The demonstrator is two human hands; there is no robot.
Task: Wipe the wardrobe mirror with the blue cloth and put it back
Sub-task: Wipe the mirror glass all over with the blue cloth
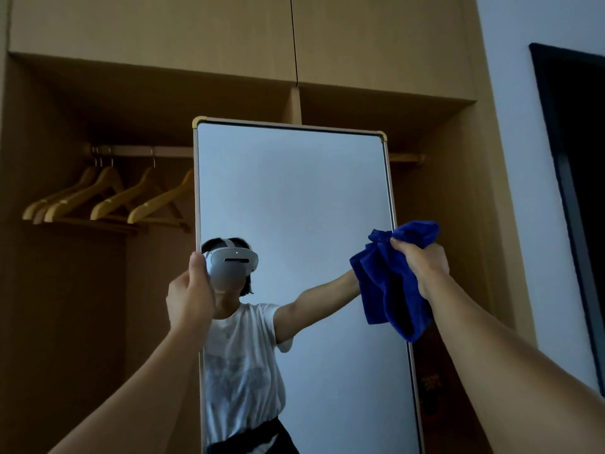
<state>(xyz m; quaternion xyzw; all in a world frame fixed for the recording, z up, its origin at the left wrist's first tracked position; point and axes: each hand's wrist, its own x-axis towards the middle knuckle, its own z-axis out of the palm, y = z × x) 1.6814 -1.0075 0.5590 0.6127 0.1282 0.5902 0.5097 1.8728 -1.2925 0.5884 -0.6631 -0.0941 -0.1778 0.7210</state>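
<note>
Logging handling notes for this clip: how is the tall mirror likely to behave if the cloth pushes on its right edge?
The mirror looks tall and narrow, so a push up high may swing or tilt it. That is probably why the left hand grips its left edge. The right hand holds the blue cloth bunched and drooping; it should yield softly against the probably fragile glass.

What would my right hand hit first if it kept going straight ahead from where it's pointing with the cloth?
Most likely the mirror: the right hand grips the blue cloth at the mirror's right edge, so the cloth would meet the glass or frame first. Depth is unclear; they may already touch.
</note>
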